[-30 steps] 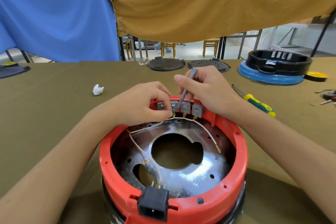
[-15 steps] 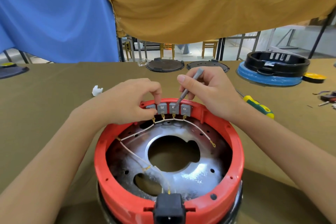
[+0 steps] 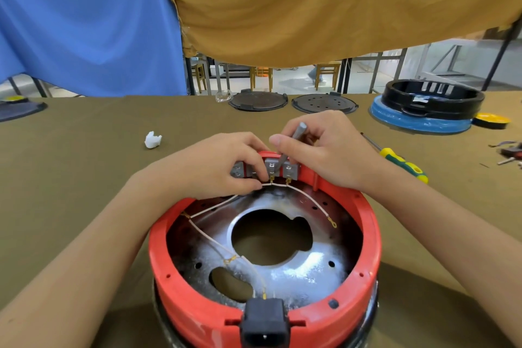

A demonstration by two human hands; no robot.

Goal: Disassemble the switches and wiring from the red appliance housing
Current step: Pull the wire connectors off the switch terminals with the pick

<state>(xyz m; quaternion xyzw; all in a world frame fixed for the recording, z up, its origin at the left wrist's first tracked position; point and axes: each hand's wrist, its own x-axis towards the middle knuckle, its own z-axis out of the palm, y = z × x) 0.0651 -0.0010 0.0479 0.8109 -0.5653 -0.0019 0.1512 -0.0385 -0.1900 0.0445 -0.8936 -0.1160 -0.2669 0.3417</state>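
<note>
**Prying the switch terminals at the far wall**

You have the red housing [image 3: 265, 316] sitting on the table [image 3: 84, 178] right in front of you, open side up, its black power socket [image 3: 265, 322] at the near rim. The row of grey switches [image 3: 272, 167] sits in the far wall, with the white wiring [image 3: 310, 200] looping from their brass terminals across the metal plate [image 3: 296, 271].

Your left hand [image 3: 223, 167] has its fingers [image 3: 254, 182] pinching the wire just below a switch. Your right hand [image 3: 324, 150] grips a thin grey metal tool [image 3: 291, 147], its tip set between two switches.

You look to be partway through freeing a terminal. The next move likely calls for levering gently with the tool while pulling the connector straight down, not by the wire alone. The yellow-green screwdriver [image 3: 401, 161] lies nearby to your right.
</note>
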